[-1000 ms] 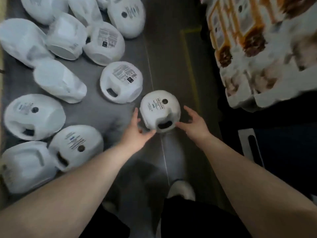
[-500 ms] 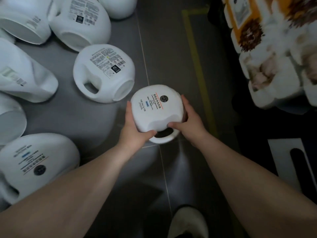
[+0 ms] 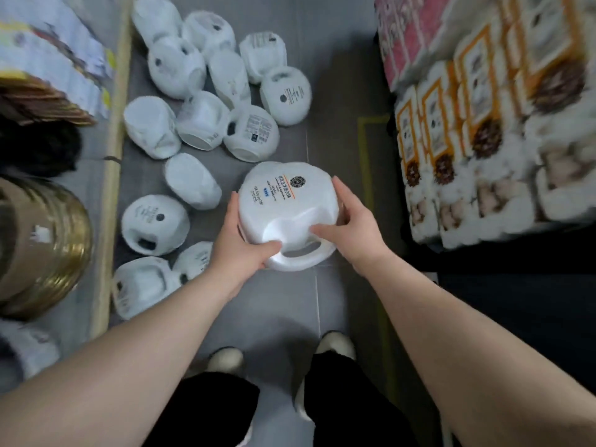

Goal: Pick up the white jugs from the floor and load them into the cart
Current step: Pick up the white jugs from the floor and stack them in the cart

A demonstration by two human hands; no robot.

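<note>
From the head camera, a person holds a white jug (image 3: 287, 201) over the grey floor (image 3: 335, 124). The left hand (image 3: 240, 250) is curled round its left side with the thumb by the handle, and the right hand (image 3: 350, 227) is wrapped round its right edge, thumb pressed on its face. The other jugs (image 3: 251, 133) lie heaped on the floor beyond and left of the held jug, and stacked packs of paper rolls (image 3: 483, 140) stand to its right.
</note>
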